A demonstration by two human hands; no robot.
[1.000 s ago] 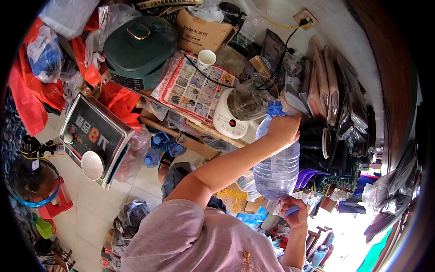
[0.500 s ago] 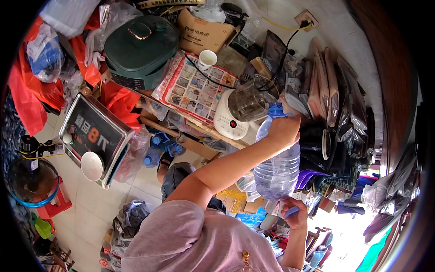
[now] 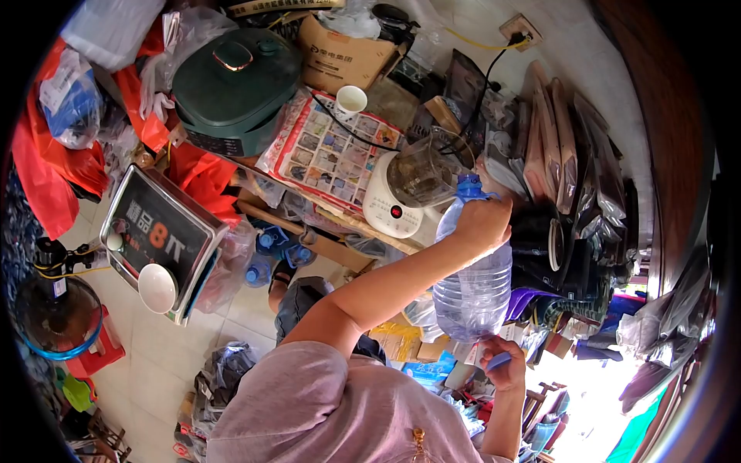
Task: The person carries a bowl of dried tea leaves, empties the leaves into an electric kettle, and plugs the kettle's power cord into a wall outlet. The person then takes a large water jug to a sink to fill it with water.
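A large clear plastic water bottle (image 3: 472,297) with a blue neck is tilted, its mouth beside the glass pot. My left hand (image 3: 480,225) is wrapped round the bottle just below the neck. At the bottle's base my right hand (image 3: 505,369) is closed, with a flat blue cap (image 3: 499,360) between its fingers; the hand touches or nearly touches the bottom. The glass pot (image 3: 421,174), with something brownish inside, sits on a white electric kettle base (image 3: 392,212) with a lit red display. Whether water is flowing cannot be made out.
On the bench are a patterned printed sheet (image 3: 332,154), a white cup (image 3: 351,100), a dark green cooker (image 3: 235,85) and a cardboard box (image 3: 343,54). A black cord runs to the wall socket (image 3: 521,32). Wrapped packages (image 3: 552,139) stand at right; a white bowl (image 3: 157,288) is at left.
Both hands keep the same hold on the bottle and cap, with hardly any movement. The camera view has shifted slightly.
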